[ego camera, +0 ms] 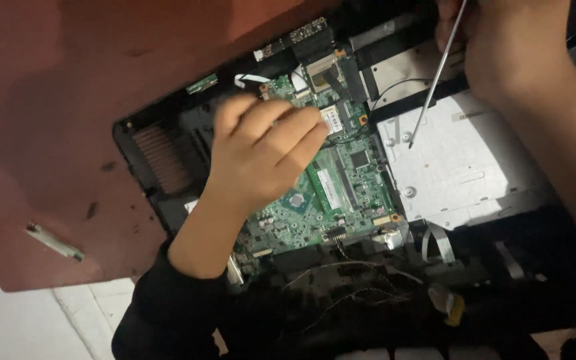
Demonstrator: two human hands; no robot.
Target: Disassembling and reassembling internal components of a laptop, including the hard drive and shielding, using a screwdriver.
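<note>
An opened laptop lies on a reddish-brown table (48,133), its green motherboard (328,193) exposed at the centre of the view. The person's left hand (265,157) rests over the board's upper left part, fingers curled together and bent down onto the components — whether they pinch anything underneath cannot be told. The dark sleeve (161,313) of that arm runs off toward 7 o'clock.

At 1 o'clock the right hand (501,47) is closed around a thin metal screwdriver (435,80). Its shaft slants down and left, and the tip sits on or just above a screw on the silver metal drive cover (468,167), which lies just beside the motherboard at 3 o'clock.

A small wireless card (333,120) with a white label sits at the board's upper edge, just beyond the left fingertips, with thin black wires leading away from it. At 9 o'clock from the left hand, copper-coloured heatsink fins (161,157) show inside the black laptop casing (135,133). Loose thin wires (355,280) trail along the board's lower edge toward 6 o'clock. Well apart, at 8 o'clock near the table's edge, lies a small silvery cylindrical object (55,241).
</note>
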